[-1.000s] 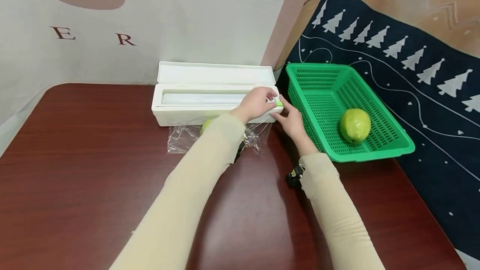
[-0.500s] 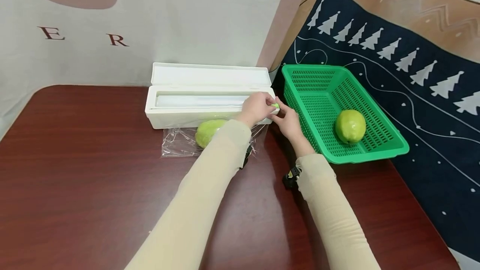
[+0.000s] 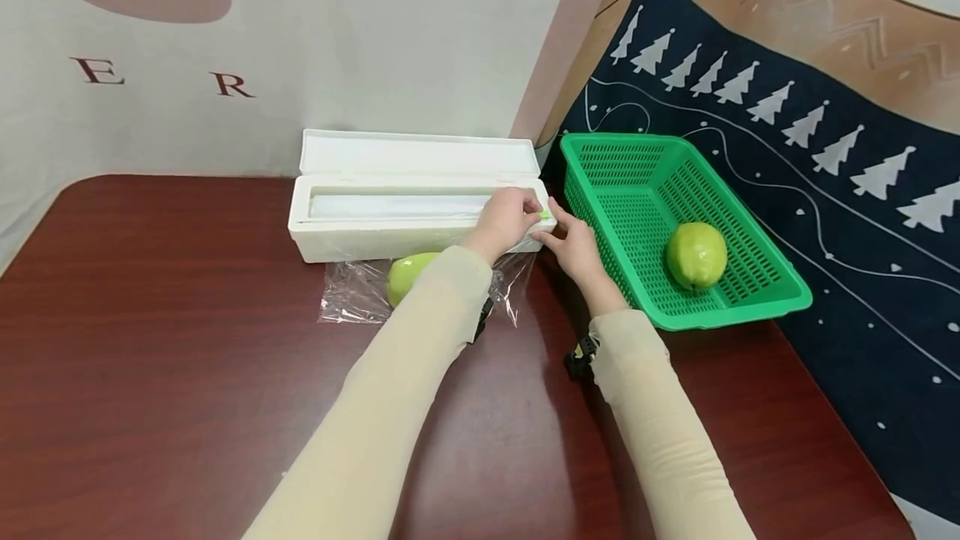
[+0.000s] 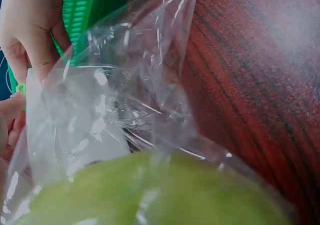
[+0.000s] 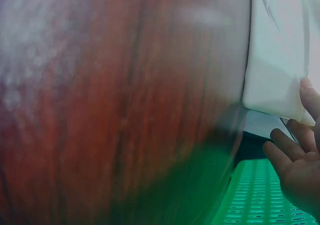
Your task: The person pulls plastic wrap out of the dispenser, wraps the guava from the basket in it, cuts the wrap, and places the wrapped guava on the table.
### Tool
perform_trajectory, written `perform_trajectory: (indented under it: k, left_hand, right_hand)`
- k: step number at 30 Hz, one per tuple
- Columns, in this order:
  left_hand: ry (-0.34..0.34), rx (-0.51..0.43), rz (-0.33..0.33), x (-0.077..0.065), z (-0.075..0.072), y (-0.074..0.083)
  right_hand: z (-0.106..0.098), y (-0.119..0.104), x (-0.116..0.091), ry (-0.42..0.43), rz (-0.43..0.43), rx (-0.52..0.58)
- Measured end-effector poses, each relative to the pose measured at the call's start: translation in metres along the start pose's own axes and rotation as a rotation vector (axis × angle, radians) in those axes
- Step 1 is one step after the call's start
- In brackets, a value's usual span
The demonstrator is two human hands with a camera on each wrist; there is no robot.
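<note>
A white cling film dispenser [image 3: 352, 236] with its lid raised stands at the table's back. At its right end my left hand [image 3: 501, 219] pinches a small green slide cutter [image 3: 544, 215], also visible in the left wrist view. My right hand [image 3: 577, 252] braces the dispenser's right end, thumb at the front, fingers fairly straight, as the right wrist view shows too. Clear cling film [image 3: 351, 294] hangs from the dispenser's front over a pale green fruit [image 3: 405, 277], perhaps a guava. My left forearm hides part of that fruit.
Right of the dispenser sits a green plastic basket [image 3: 750, 307] with another green guava-like fruit [image 3: 697, 256] inside. The brown table [image 3: 187, 373] meets a pale wall covering behind and a dark tree-patterned cloth [image 3: 825, 290] at right.
The green slide cutter in my left fingers has shifted slightly left along the dispenser. My right hand stays at the dispenser's end. The head view has shifted a little.
</note>
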State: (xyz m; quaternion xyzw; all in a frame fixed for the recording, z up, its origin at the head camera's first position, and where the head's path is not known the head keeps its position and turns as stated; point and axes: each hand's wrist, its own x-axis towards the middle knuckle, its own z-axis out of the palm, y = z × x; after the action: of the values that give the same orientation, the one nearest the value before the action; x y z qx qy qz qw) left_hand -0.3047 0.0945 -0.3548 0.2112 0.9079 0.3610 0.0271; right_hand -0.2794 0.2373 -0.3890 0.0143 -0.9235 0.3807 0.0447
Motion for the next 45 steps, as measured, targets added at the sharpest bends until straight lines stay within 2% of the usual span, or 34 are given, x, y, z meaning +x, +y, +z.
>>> perform_trajectory:
  k: [17, 21, 29, 37, 45]
  left_hand:
    - [-0.010, -0.014, 0.011, 0.000, -0.001, 0.002]
    - [-0.008, 0.019, 0.012, -0.001, -0.002, 0.003]
    - [0.029, 0.157, 0.016, -0.004, -0.004, 0.003]
    - [0.028, 0.160, -0.021, -0.005, -0.006, -0.001]
    - [0.025, 0.167, -0.020, -0.012, -0.017, -0.010]
  right_hand:
    - [-0.003, -0.001, -0.003, 0.004, -0.012, -0.012]
    - [-0.004, -0.002, -0.003, -0.004, -0.013, -0.021]
    - [-0.003, -0.002, -0.002, -0.009, -0.013, -0.039]
    - [-0.001, -0.005, -0.001, 0.006, -0.028, -0.093]
    - [-0.002, -0.007, -0.003, -0.001, -0.022, -0.119]
